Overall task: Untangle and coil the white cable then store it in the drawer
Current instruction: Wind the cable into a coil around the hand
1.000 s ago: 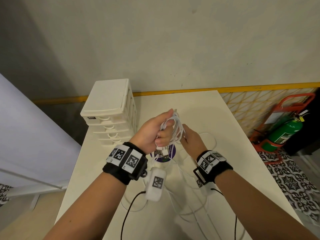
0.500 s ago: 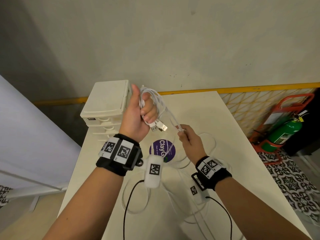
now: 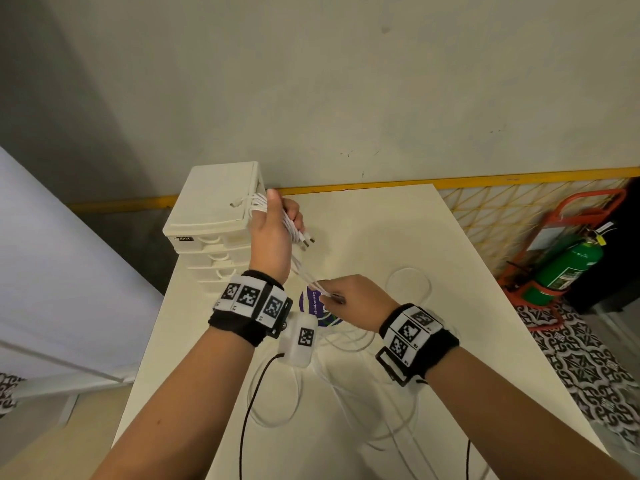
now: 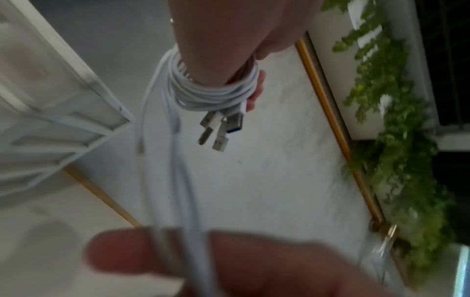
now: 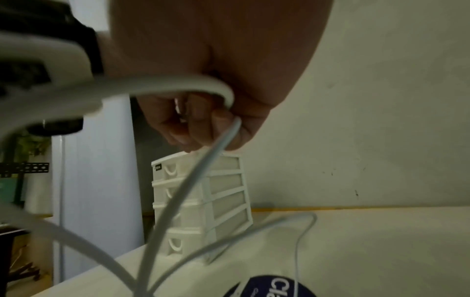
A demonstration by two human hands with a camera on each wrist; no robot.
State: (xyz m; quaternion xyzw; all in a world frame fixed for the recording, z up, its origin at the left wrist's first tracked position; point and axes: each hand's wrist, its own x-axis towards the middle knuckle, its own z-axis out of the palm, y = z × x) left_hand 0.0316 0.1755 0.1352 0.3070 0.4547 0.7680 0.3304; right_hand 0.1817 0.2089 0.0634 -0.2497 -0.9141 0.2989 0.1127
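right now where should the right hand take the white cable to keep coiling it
Pinch the taut strands just below the left hand, coming from the right side. The white cable runs straight there from the coil to the right hand; farther down it lies in loose loops on the table.

My left hand (image 3: 275, 233) covers most of the white cable (image 3: 289, 225) coiled around it, so I can't count the turns. The loose strands run off the near edge of the table (image 3: 450, 341) and out of view. My right hand (image 3: 353, 301) hides where I pinch them. Its wrist view is blurred, possibly by motion.
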